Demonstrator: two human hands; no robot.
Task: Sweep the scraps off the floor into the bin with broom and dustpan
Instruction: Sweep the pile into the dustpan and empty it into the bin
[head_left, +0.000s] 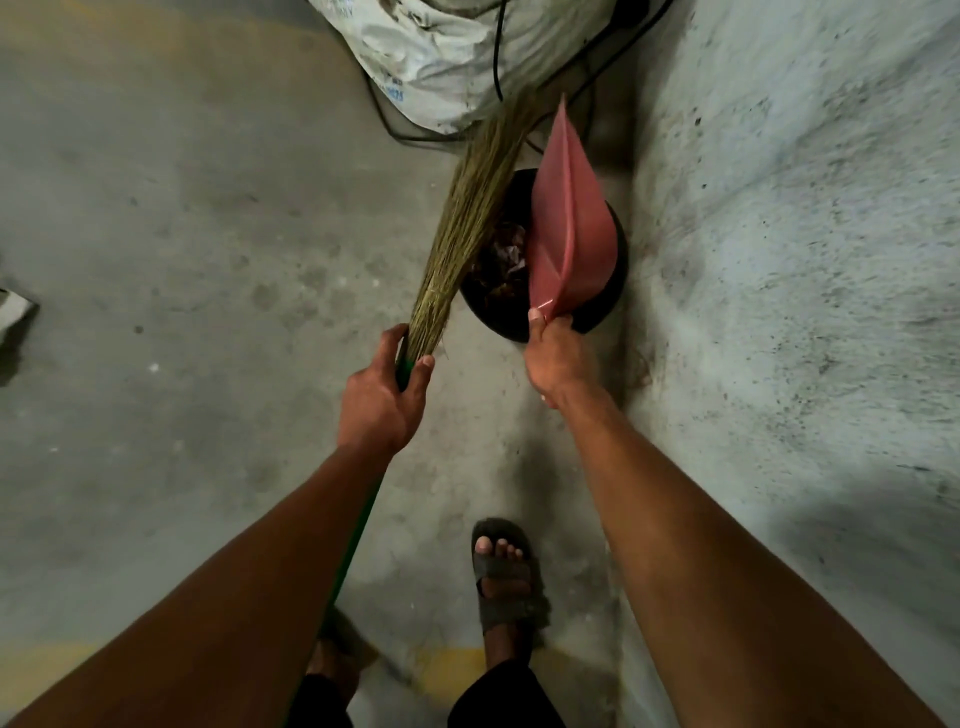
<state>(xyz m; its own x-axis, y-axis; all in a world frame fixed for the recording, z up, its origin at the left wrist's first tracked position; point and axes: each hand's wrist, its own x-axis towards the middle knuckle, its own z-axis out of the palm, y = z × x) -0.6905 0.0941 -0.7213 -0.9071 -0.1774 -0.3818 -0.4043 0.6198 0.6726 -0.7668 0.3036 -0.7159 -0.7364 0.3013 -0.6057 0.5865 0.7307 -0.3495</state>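
While my left hand (384, 395) grips the broom (467, 208), my right hand (553, 348) holds the pink dustpan (571, 228) tipped over the black bin (602, 306).

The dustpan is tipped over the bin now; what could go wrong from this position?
1. The pink dustpan covers only the right part of the black bin, so scraps might slide past the rim onto the floor.
2. The broom, held by the left hand, crosses the bin's left edge; its bristles could flick scraps out.
3. The right hand pinches only the dustpan's end, so it may twist.
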